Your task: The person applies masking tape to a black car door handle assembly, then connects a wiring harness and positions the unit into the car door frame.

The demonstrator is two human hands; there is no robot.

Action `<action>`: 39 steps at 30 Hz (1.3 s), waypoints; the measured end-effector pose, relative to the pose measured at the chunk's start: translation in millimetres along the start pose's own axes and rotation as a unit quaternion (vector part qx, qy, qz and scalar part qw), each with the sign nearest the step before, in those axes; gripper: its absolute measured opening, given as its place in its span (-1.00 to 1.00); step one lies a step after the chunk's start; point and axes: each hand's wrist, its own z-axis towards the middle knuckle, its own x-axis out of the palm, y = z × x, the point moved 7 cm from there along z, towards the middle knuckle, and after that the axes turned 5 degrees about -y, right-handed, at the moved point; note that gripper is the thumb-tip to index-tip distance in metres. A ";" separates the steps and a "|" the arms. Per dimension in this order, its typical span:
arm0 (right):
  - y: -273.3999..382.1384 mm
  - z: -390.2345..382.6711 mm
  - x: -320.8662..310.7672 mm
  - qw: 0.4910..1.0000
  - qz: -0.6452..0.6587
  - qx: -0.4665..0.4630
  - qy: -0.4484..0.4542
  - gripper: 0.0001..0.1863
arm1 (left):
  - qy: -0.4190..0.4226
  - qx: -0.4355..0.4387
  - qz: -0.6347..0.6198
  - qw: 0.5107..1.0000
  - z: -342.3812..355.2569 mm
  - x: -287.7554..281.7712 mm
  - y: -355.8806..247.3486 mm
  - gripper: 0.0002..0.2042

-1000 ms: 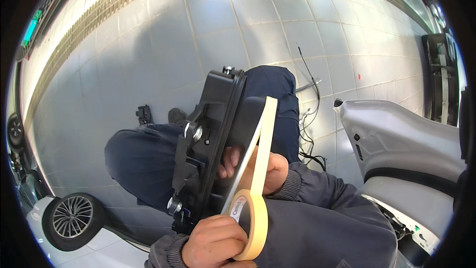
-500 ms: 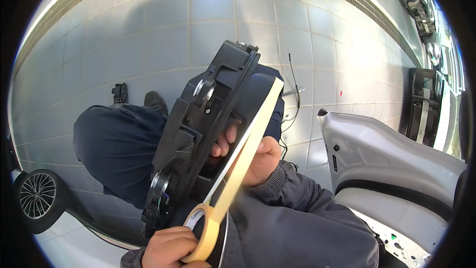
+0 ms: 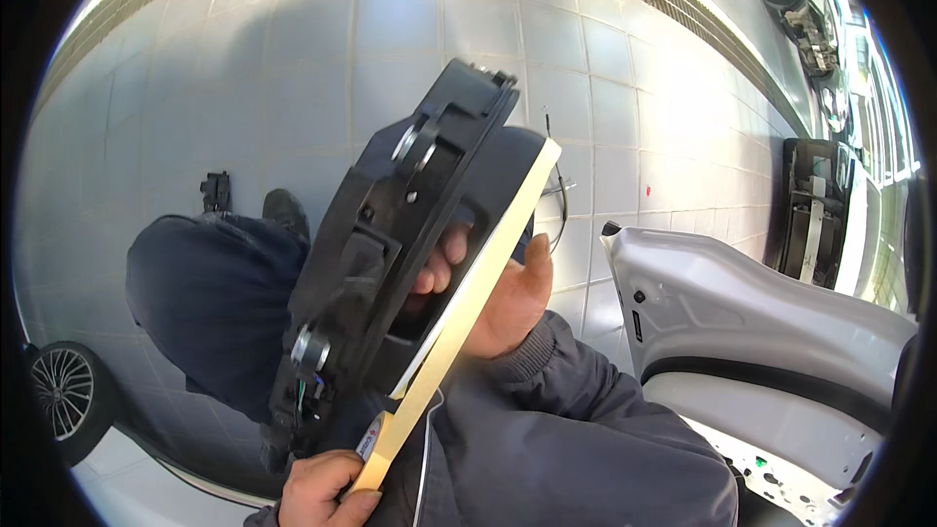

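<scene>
A long black plastic housing (image 3: 342, 254) lies tilted across my lap, with round metal-rimmed fittings on its upper side and a glossy face. My right hand (image 3: 508, 307) grips its right edge from beyond the tape, thumb raised; fingertips show against the dark face, perhaps partly as a reflection. Pale yellow masking tape (image 3: 478, 298) runs taut along the housing's white-lined edge, from its far right corner down to the roll. My left hand (image 3: 322, 490) is closed on that tape roll (image 3: 372, 449) at the near end, seen nearly edge-on.
A silver car body panel (image 3: 752, 283) stands to the right. On the tiled floor are a small black part (image 3: 216, 192) and a thin black cable (image 3: 561, 205). A spoked wheel (image 3: 63, 390) is at left, and a dark bumper-like part (image 3: 810, 210) at far right.
My left hand has turned the tape roll from showing its open ring to nearly edge-on. The tape lies closer along the housing's edge. My right thumb has lifted upright.
</scene>
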 end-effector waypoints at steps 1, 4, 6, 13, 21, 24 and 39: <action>1.2 0.5 -0.3 1.000 0.002 -0.003 -0.008 -0.24 | 0.016 -0.024 0.005 1.000 0.0 1.2 4.0 -0.74; 4.8 5.4 1.2 1.000 0.024 0.003 -0.002 -0.25 | -0.056 0.011 0.038 0.998 3.7 -3.1 2.0 -0.70; 8.0 8.4 2.8 1.000 0.004 0.000 0.010 -0.26 | -0.063 0.040 0.048 0.996 4.5 -2.0 -1.3 -0.68; 9.2 12.8 4.2 1.000 -0.011 0.006 0.003 -0.28 | -0.069 0.029 0.049 0.996 2.6 1.8 3.7 -0.67; 6.0 17.3 16.1 1.000 -0.009 0.007 0.011 -0.28 | -0.048 0.005 0.023 0.999 -0.5 5.9 10.5 -0.70; 6.2 17.9 20.1 1.000 0.003 0.000 0.010 -0.30 | -0.046 -0.024 0.011 0.999 0.6 6.9 15.0 -0.67; 9.8 21.5 19.5 0.998 -0.054 0.010 0.028 -0.32 | -0.049 -0.043 -0.011 0.998 4.6 7.0 22.5 -0.67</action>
